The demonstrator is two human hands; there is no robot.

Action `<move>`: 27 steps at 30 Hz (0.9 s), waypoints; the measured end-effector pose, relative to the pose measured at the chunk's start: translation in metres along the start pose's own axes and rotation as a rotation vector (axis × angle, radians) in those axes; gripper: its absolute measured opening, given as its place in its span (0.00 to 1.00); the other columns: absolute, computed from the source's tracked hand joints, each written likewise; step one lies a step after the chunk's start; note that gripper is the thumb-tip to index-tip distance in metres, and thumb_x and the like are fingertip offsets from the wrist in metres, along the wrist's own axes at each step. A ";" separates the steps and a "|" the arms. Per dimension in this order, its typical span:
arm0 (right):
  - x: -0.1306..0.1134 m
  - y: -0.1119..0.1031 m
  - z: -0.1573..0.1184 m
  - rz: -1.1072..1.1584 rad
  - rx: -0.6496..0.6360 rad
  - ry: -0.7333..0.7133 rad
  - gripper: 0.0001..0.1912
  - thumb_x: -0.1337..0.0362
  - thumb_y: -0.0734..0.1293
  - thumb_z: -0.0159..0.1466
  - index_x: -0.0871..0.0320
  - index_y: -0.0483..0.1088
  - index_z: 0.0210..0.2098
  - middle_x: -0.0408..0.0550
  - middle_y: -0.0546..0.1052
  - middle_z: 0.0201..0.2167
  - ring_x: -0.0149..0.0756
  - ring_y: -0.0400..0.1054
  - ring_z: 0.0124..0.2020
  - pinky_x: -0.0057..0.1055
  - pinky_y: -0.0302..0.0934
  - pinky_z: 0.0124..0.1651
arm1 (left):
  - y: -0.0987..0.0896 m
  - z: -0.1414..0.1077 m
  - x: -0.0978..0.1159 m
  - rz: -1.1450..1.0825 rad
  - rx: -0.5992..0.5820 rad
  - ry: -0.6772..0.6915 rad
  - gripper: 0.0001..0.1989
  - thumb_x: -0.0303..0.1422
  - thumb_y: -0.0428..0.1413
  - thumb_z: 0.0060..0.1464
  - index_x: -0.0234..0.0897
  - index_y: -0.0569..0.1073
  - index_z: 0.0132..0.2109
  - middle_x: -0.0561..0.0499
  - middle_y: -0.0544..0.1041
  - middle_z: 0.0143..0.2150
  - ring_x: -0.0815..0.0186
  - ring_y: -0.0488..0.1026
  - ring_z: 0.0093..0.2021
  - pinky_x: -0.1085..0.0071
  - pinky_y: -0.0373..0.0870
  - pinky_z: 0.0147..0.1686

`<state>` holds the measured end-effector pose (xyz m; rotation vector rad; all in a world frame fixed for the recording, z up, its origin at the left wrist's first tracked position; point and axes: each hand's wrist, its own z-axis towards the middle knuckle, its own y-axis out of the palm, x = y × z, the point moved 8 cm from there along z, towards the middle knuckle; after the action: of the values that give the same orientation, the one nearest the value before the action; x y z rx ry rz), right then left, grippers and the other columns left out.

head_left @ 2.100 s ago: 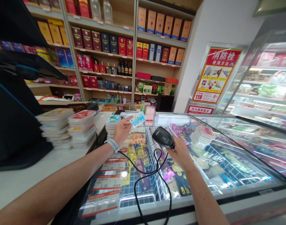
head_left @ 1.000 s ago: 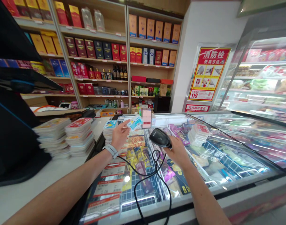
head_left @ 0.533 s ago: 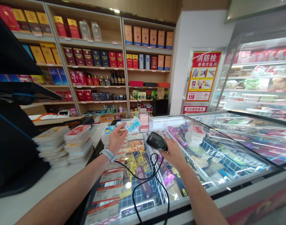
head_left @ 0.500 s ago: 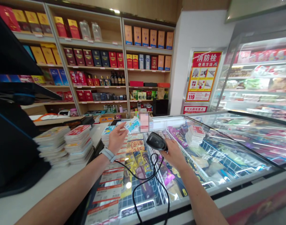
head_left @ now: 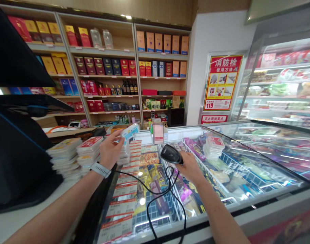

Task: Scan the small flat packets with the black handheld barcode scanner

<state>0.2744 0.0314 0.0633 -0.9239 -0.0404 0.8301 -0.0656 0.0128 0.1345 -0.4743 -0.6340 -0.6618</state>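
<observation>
My left hand (head_left: 110,149), with a watch on its wrist, grips the near end of a small clear plastic box with a blue-and-white label (head_left: 130,131). It is held tilted just above a stack of similar plastic boxes (head_left: 123,156), partly hidden by the fingers. My right hand (head_left: 190,167) is wrapped round the handle of a black barcode scanner (head_left: 171,154), whose head points left over the freezer's glass top. From the scanner a black cable (head_left: 155,192) loops across the glass.
Two stacks of plastic boxes (head_left: 65,156) stand on the counter at left, beside a black monitor (head_left: 20,145). Another stack (head_left: 213,147) sits on the glass freezer lid (head_left: 246,145) at right. Price labels (head_left: 123,206) line the freezer's left side. Shelves of boxed bottles (head_left: 109,76) stand behind.
My left hand has moved left with the labelled plastic box, from near the scanner to above the stack by the counter edge. The scanner stays in my right hand, almost unmoved.
</observation>
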 end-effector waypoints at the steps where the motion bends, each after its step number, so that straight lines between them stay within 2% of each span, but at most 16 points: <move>1: 0.000 0.000 0.000 0.001 -0.001 0.001 0.10 0.71 0.62 0.58 0.58 0.66 0.40 0.47 0.75 0.36 0.40 0.67 0.39 0.38 0.55 0.47 | -0.010 0.002 0.007 0.103 0.021 0.064 0.20 0.36 0.58 0.52 0.42 0.75 0.53 0.49 0.80 0.44 0.66 0.76 0.37 0.75 0.69 0.32; 6: 0.000 0.002 0.001 -0.001 -0.008 0.003 0.09 0.71 0.62 0.57 0.58 0.66 0.38 0.47 0.75 0.35 0.39 0.67 0.38 0.37 0.54 0.47 | -0.058 0.010 0.026 0.461 0.102 0.284 0.19 0.34 0.54 0.57 0.42 0.74 0.55 0.51 0.79 0.42 0.69 0.70 0.29 0.72 0.68 0.35; 10: -0.001 0.000 0.000 0.011 -0.005 -0.005 0.10 0.71 0.62 0.58 0.57 0.67 0.40 0.48 0.75 0.36 0.40 0.68 0.39 0.38 0.54 0.47 | -0.083 0.013 0.029 0.652 0.111 0.417 0.18 0.34 0.51 0.60 0.40 0.73 0.56 0.48 0.78 0.49 0.64 0.75 0.40 0.68 0.70 0.44; 12: -0.002 0.000 0.000 0.015 -0.008 -0.004 0.11 0.71 0.62 0.58 0.58 0.67 0.41 0.48 0.75 0.37 0.40 0.68 0.40 0.38 0.55 0.48 | -0.091 0.012 0.026 0.742 0.097 0.468 0.18 0.34 0.49 0.62 0.41 0.71 0.57 0.49 0.77 0.53 0.61 0.74 0.49 0.65 0.69 0.50; 14: -0.002 0.000 0.000 0.015 -0.012 0.001 0.11 0.71 0.61 0.58 0.58 0.67 0.41 0.48 0.75 0.36 0.40 0.68 0.39 0.38 0.55 0.48 | -0.099 0.010 0.021 0.818 0.087 0.505 0.19 0.33 0.47 0.63 0.42 0.70 0.58 0.49 0.75 0.56 0.61 0.72 0.53 0.64 0.67 0.53; 16: -0.002 0.000 0.000 0.015 -0.014 0.001 0.10 0.71 0.61 0.58 0.58 0.67 0.40 0.47 0.75 0.36 0.40 0.68 0.39 0.38 0.55 0.48 | -0.106 0.009 0.013 0.887 0.061 0.519 0.20 0.33 0.46 0.62 0.43 0.69 0.60 0.49 0.74 0.57 0.61 0.72 0.54 0.64 0.66 0.54; 20: -0.003 0.001 0.000 0.018 -0.015 -0.008 0.10 0.71 0.62 0.58 0.57 0.67 0.40 0.47 0.76 0.37 0.40 0.68 0.40 0.38 0.55 0.47 | -0.110 0.009 -0.005 0.995 -0.070 0.532 0.24 0.31 0.43 0.61 0.43 0.67 0.62 0.48 0.72 0.59 0.58 0.69 0.56 0.61 0.65 0.56; 27: -0.002 0.004 -0.001 0.003 -0.016 -0.015 0.11 0.70 0.62 0.59 0.58 0.68 0.41 0.48 0.76 0.39 0.41 0.69 0.41 0.39 0.55 0.48 | -0.099 0.004 -0.013 1.126 -0.267 0.603 0.25 0.27 0.39 0.59 0.32 0.70 0.59 0.42 0.75 0.55 0.55 0.67 0.54 0.60 0.62 0.57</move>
<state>0.2709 0.0304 0.0609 -0.9331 -0.0584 0.8406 -0.1437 -0.0487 0.1482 -0.7377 0.3324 0.2118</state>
